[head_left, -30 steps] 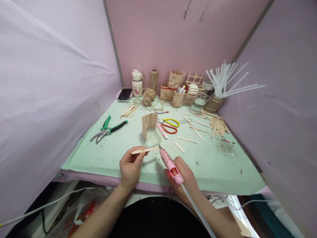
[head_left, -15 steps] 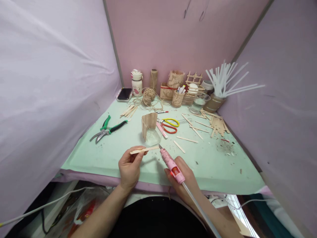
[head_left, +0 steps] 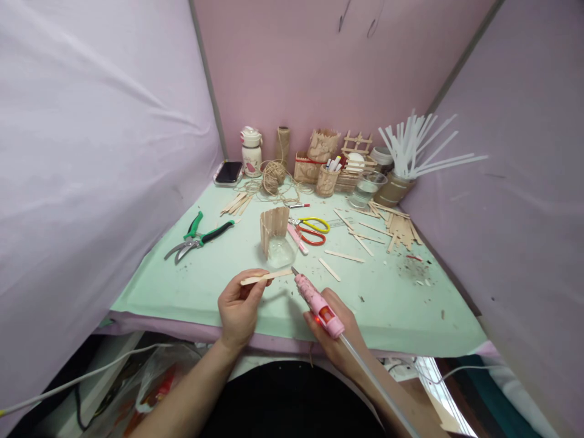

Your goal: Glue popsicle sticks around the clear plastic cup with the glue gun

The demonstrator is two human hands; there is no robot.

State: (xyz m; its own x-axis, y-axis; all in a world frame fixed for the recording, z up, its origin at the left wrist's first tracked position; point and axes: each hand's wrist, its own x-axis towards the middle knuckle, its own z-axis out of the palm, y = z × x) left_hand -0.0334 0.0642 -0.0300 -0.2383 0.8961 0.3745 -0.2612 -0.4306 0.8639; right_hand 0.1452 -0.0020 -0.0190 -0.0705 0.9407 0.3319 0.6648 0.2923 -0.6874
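Observation:
My left hand (head_left: 239, 307) pinches one end of a flat wooden craft stick (head_left: 269, 277), held level above the near part of the green mat (head_left: 196, 286). My right hand (head_left: 335, 328) grips a pink glue gun (head_left: 314, 298) with a clear glue rod sticking out behind it. The gun's metal tip touches the free right end of the stick. Just beyond stands a clear plastic cup (head_left: 276, 240) partly clad with upright wooden sticks.
Green-handled pruners (head_left: 198, 237) lie at left; red and yellow scissors (head_left: 312, 231) and a pink knife lie right of the cup. Loose sticks (head_left: 396, 228) are scattered at right. Twine, a phone (head_left: 229, 173), stick baskets and a jar of white rods (head_left: 408, 161) line the back wall.
The glue gun's rear end has swung slightly rightward and lower; its tip stays at the stick's end. My left hand and the stick have barely moved.

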